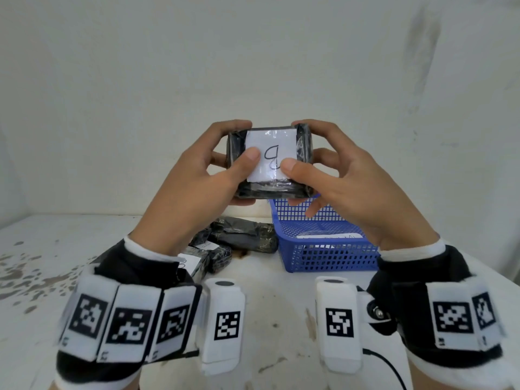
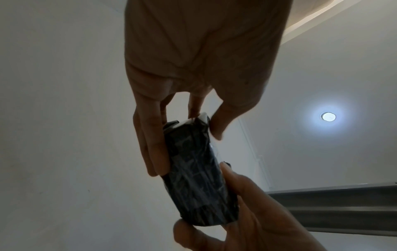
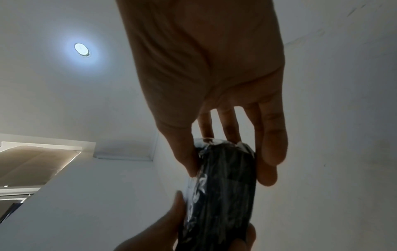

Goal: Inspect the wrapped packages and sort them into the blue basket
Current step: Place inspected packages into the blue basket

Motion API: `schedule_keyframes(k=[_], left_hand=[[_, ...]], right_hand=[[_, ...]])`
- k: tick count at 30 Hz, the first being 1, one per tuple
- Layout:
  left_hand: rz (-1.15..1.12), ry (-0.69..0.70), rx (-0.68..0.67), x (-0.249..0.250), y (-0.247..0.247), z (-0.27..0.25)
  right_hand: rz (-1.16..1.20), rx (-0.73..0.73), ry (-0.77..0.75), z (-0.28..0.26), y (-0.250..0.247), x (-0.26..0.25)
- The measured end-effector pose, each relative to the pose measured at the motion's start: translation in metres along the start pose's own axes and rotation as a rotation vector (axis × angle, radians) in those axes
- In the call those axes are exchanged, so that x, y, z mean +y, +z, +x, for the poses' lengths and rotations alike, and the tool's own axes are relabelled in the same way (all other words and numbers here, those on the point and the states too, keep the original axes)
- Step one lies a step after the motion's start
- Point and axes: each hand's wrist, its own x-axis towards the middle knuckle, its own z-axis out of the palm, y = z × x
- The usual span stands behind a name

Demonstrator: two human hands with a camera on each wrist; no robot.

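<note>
I hold a black plastic-wrapped package [image 1: 270,161] up in front of me with both hands, its white label with a handwritten letter facing me. My left hand [image 1: 213,164] grips its left side, thumb on the label. My right hand [image 1: 323,167] grips the right side, thumb on the label too. The package [image 2: 199,178] shows edge-on in the left wrist view between my left hand [image 2: 182,141] and the other hand. In the right wrist view my right hand [image 3: 225,161] pinches the package [image 3: 221,195]. The blue basket [image 1: 323,243] sits on the table below, right of centre.
Several more black wrapped packages [image 1: 236,237] lie piled on the white, stained table [image 1: 56,263] just left of the basket. A white slip of paper [image 1: 329,236] lies inside the basket. A white wall stands close behind.
</note>
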Motion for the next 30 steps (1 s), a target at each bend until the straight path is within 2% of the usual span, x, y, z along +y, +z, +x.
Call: schedule_keyframes(k=[10, 19, 23, 26, 30], left_hand=[[0.025, -0.012, -0.004, 0.001, -0.002, 0.001], [0.026, 0.022, 0.004, 0.006, -0.001, -0.002], [0.01, -0.059, 0.016, 0.003, -0.003, 0.001], [-0.023, -0.131, -0.029, 0.003, -0.002, 0.001], [-0.083, -0.108, -0.018, 0.006, -0.004, 0.001]], right_hand=[[-0.008, 0.033, 0.034, -0.001, 0.003, -0.004], [0.009, -0.006, 0.042, -0.001, 0.009, -0.006], [0.007, 0.001, 0.026, -0.001, 0.011, -0.005], [0.023, 0.0, 0.003, -0.001, 0.011, -0.005], [0.108, -0.001, 0.008, -0.001, 0.009, -0.005]])
